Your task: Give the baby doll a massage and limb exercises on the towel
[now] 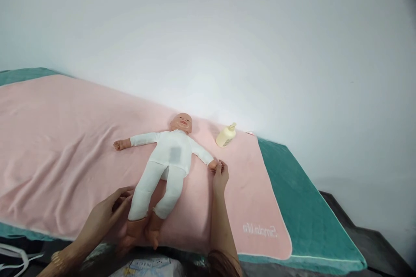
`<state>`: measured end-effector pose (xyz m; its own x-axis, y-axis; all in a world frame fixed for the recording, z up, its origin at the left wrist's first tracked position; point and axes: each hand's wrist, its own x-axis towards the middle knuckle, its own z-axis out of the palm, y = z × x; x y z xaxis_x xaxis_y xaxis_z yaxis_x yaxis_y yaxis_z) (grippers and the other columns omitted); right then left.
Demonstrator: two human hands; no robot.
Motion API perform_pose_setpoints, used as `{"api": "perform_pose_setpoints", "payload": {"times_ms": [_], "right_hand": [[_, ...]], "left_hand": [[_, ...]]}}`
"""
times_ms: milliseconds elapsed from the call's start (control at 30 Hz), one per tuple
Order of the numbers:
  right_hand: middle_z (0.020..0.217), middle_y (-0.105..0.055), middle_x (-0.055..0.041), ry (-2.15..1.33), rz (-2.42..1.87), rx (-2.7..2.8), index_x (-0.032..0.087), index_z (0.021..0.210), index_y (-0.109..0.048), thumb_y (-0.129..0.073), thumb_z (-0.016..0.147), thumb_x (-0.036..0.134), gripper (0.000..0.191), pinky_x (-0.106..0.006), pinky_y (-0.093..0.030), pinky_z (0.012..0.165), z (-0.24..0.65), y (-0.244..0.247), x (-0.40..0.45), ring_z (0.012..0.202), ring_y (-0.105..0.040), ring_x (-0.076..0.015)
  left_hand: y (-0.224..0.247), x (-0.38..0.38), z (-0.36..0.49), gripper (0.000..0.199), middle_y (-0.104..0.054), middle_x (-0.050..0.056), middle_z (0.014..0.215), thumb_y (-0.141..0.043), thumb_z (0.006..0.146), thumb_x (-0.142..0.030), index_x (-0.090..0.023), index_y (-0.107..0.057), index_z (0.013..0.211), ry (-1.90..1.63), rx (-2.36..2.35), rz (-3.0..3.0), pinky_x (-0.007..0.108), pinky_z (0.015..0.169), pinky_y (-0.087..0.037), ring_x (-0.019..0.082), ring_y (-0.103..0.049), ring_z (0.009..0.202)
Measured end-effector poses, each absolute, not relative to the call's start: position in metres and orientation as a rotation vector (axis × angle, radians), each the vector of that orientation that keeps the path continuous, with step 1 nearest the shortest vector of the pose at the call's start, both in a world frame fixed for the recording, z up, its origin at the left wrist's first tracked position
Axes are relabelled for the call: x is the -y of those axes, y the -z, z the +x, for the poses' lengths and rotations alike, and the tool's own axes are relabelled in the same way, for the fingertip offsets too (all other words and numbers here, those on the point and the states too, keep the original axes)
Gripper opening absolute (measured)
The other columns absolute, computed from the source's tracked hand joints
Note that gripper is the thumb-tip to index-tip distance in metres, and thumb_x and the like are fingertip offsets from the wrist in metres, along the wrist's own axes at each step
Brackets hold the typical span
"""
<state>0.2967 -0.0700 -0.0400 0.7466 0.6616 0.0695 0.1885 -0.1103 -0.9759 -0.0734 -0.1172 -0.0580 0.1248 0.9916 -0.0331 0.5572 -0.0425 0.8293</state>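
A baby doll [172, 151] in a white cloth body lies on its back on a pink blanket [81, 138], arms spread, head toward the wall. My right hand [221, 173] has its fingers closed around the doll's small hand at the right. Beside the doll's leg at the left, my left hand [113, 207] rests low over the blanket, its fingers curved and apart with nothing seen in them. A pale yellow pump bottle [225, 136] stands on the blanket, up and right of the doll's arm.
Under the blanket is a green cover [302, 199], showing at the right. A white wall [208, 34] rises behind. At the bottom edge are a printed plastic package [149, 267] and a white cable or frame [16, 253].
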Motion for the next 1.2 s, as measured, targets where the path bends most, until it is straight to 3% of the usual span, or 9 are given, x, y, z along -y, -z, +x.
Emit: {"api": "perform_pose_setpoints", "payload": {"times_ms": [233,400,567,667,767,867,967,1100,1200], "right_hand": [[0.111,-0.068,-0.0131,-0.42,-1.668,0.733,0.016,0.109,-0.061,-0.045,0.083,0.05,0.046,-0.031,-0.052,0.073,0.297,0.045,0.072,0.096,-0.064,-0.0231],[0.106,-0.069,-0.0128,-0.411,-1.668,0.759,0.015,0.111,-0.06,-0.045,0.084,0.05,0.047,-0.031,-0.052,0.071,0.296,0.049,0.072,0.09,-0.065,-0.0224],[0.108,-0.067,-0.0135,-0.409,-1.654,0.762,0.015,0.113,-0.059,-0.045,0.083,0.051,0.049,-0.03,-0.051,0.069,0.295,0.049,0.072,0.088,-0.066,-0.0215],[0.107,-0.067,-0.0146,-0.401,-1.642,0.759,0.014,0.113,-0.059,-0.045,0.082,0.05,0.05,-0.03,-0.051,0.067,0.293,0.048,0.072,0.087,-0.065,-0.0222],[0.104,-0.068,-0.0153,-0.403,-1.625,0.769,0.012,0.112,-0.059,-0.045,0.083,0.051,0.051,-0.03,-0.051,0.065,0.292,0.047,0.073,0.083,-0.065,-0.022],[0.103,-0.068,-0.0147,-0.411,-1.614,0.786,0.012,0.111,-0.059,-0.045,0.082,0.051,0.05,-0.03,-0.051,0.063,0.293,0.048,0.074,0.076,-0.065,-0.0201],[0.102,-0.068,-0.0134,-0.413,-1.617,0.798,0.013,0.111,-0.059,-0.045,0.082,0.052,0.05,-0.029,-0.051,0.062,0.295,0.05,0.074,0.073,-0.065,-0.0187],[0.103,-0.067,-0.0134,-0.41,-1.623,0.799,0.013,0.111,-0.059,-0.044,0.082,0.053,0.051,-0.029,-0.051,0.062,0.297,0.052,0.073,0.076,-0.065,-0.0192],[0.102,-0.067,-0.0129,-0.401,-1.616,0.796,0.014,0.11,-0.06,-0.045,0.082,0.053,0.05,-0.029,-0.052,0.063,0.297,0.052,0.073,0.08,-0.065,-0.0201]], "left_hand": [[0.064,0.128,-0.08,0.045,-0.075,0.005,0.094,-0.051,0.084,-0.056,-0.022,-0.06,0.112,-0.866,-1.497,1.75,0.026,0.066,-0.056,0.021,-0.072,0.079],[0.062,0.144,-0.084,0.043,-0.073,0.007,0.096,-0.051,0.085,-0.055,-0.021,-0.06,0.109,-0.953,-1.442,1.806,0.029,0.071,-0.056,0.022,-0.07,0.081],[0.06,0.167,-0.086,0.041,-0.067,0.007,0.119,-0.051,0.09,-0.048,-0.023,-0.054,0.122,-1.022,-1.345,1.948,0.032,0.091,-0.052,0.024,-0.066,0.105],[0.077,0.179,-0.085,0.058,-0.055,0.01,0.139,-0.055,0.088,-0.043,-0.024,-0.039,0.14,-1.016,-1.246,2.174,0.036,0.102,-0.046,0.026,-0.054,0.126],[0.102,0.188,-0.076,0.083,-0.05,0.015,0.144,-0.066,0.077,-0.05,-0.022,-0.031,0.147,-1.061,-1.296,2.402,0.048,0.111,-0.034,0.035,-0.042,0.135],[0.122,0.191,-0.066,0.081,-0.05,0.016,0.143,-0.06,0.081,-0.045,-0.021,-0.024,0.15,-1.095,-1.423,2.441,0.053,0.113,-0.027,0.034,-0.038,0.138],[0.131,0.19,-0.064,0.071,-0.051,0.016,0.142,-0.053,0.087,-0.039,-0.021,-0.026,0.15,-1.146,-1.463,2.387,0.051,0.112,-0.031,0.03,-0.045,0.134],[0.128,0.194,-0.068,0.069,-0.059,0.013,0.135,-0.058,0.085,-0.043,-0.025,-0.034,0.146,-1.22,-1.428,2.247,0.051,0.109,-0.038,0.031,-0.054,0.125],[0.113,0.204,-0.064,0.061,-0.058,0.009,0.137,-0.058,0.086,-0.045,-0.028,-0.041,0.142,-1.229,-1.473,1.938,0.044,0.105,-0.045,0.029,-0.054,0.126]]}}
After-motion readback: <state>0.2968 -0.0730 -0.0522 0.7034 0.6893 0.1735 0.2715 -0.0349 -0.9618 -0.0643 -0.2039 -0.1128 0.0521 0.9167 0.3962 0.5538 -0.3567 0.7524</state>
